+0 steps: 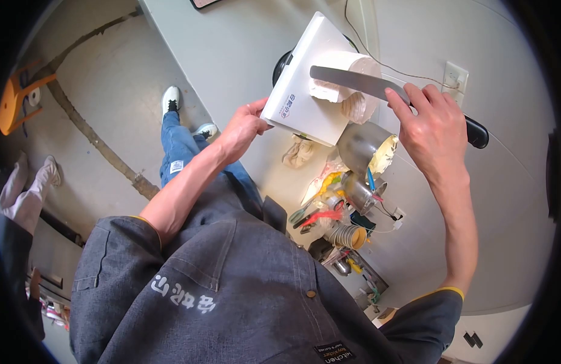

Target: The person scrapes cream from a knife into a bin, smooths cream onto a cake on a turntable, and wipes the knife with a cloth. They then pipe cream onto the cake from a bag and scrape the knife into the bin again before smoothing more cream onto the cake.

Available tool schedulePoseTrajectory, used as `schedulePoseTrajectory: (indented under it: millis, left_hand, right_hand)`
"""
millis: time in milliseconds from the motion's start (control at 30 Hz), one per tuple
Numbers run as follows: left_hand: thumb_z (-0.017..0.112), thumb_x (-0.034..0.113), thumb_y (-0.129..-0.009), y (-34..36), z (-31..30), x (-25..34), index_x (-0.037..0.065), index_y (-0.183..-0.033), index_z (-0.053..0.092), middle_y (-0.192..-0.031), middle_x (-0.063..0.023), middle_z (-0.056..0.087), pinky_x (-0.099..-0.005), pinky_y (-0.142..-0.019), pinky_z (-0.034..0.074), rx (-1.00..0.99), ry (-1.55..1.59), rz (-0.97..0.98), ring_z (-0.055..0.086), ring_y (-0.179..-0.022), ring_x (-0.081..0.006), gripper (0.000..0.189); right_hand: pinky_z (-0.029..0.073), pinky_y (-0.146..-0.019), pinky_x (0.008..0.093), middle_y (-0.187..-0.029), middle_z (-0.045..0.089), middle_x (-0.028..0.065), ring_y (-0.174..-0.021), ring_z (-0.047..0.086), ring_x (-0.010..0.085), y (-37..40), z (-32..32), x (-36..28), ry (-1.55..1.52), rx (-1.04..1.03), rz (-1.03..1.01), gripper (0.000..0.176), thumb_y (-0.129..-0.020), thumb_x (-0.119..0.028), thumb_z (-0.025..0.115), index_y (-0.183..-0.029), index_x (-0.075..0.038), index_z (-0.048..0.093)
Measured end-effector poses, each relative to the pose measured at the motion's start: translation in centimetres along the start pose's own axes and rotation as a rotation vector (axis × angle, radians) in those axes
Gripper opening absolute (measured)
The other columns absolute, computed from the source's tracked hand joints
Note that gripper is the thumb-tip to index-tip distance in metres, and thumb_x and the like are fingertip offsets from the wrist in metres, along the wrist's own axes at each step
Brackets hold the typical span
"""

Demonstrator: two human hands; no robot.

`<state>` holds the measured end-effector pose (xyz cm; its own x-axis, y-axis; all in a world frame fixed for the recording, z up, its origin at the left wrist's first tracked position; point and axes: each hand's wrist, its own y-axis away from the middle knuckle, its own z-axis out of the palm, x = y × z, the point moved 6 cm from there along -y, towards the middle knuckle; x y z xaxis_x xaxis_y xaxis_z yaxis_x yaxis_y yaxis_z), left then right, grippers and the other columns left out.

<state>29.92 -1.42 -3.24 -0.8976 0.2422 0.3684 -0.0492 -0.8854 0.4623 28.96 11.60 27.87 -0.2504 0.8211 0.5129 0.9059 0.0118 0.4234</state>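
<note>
One white board (305, 113), left hand (243, 128), fingers pinching its edge, right hand (435, 130), fingers wrapped round knife (356, 80), white creamy block (341, 59) behind (contact unclear)

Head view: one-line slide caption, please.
Left hand grips the edge of a printed white board; right hand holds a black-handled blade over what looks like white cake on it.

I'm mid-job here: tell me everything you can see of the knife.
The knife has a long, straight, grey blade that looks like metal, with a blunt end, and a smooth black handle. The right hand grips it, fingers reaching onto the blade's base, the handle's rounded end sticking out behind. In view, the blade slants up and left across the white cream; whether they touch, I can't tell.
</note>
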Motion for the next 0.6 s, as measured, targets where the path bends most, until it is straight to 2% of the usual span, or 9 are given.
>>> schedulePoseTrajectory:
  millis: [133,233,433,533,600]
  left_hand:
    - [0.042,-0.018,-0.074,0.1,0.0,-0.2,-0.005,-0.151,0.053,-0.139,-0.0098,0.067,-0.0368,-0.124,0.038,-0.011,0.021,0.006,0.059,-0.134,-0.0177,0.079]
    - [0.042,-0.018,-0.073,0.1,0.0,-0.1,-0.005,-0.151,0.054,-0.139,-0.0106,0.067,-0.0376,-0.124,0.038,-0.003,0.029,0.007,0.059,-0.134,-0.0188,0.079]
    - [0.041,-0.018,-0.072,0.2,0.1,-0.4,-0.007,-0.152,0.049,-0.140,-0.0133,0.066,-0.0389,-0.124,0.040,-0.006,0.038,-0.012,0.059,-0.136,-0.0208,0.081]
    - [0.040,-0.018,-0.072,0.1,0.0,-0.5,-0.008,-0.154,0.045,-0.140,-0.0149,0.066,-0.0389,-0.123,0.042,0.000,0.040,-0.045,0.059,-0.136,-0.0220,0.083]
    - [0.040,-0.019,-0.072,0.1,0.1,-0.6,-0.008,-0.155,0.043,-0.139,-0.0157,0.066,-0.0391,-0.123,0.042,-0.017,0.050,-0.067,0.060,-0.136,-0.0229,0.083]
  right_hand:
    - [0.048,-0.065,0.0352,-0.080,0.062,0.0031,-0.077,0.061,0.0202,0.6,0.5,-1.1,-0.026,-0.092,-0.044,0.009,-0.080,-0.009,0.073,-0.089,-0.008,0.072]
    - [0.052,-0.070,0.0367,-0.098,0.070,0.0023,-0.083,0.063,0.0217,1.1,1.6,-1.0,0.001,-0.196,-0.020,0.040,-0.069,-0.004,0.074,-0.107,-0.013,0.080]
    - [0.053,-0.070,0.0372,-0.098,0.070,0.0024,-0.084,0.064,0.0216,0.8,1.9,-0.3,0.033,-0.134,-0.004,0.039,-0.070,-0.003,0.074,-0.107,-0.013,0.080]
    - [0.053,-0.068,0.0377,-0.095,0.070,0.0020,-0.083,0.064,0.0213,-0.2,2.2,0.8,0.029,-0.090,0.001,0.034,-0.074,-0.003,0.074,-0.106,-0.013,0.081]
    - [0.052,-0.066,0.0365,-0.084,0.067,0.0028,-0.080,0.065,0.0213,-0.9,2.1,1.3,0.028,-0.062,0.015,0.019,-0.079,-0.007,0.073,-0.097,-0.010,0.078]
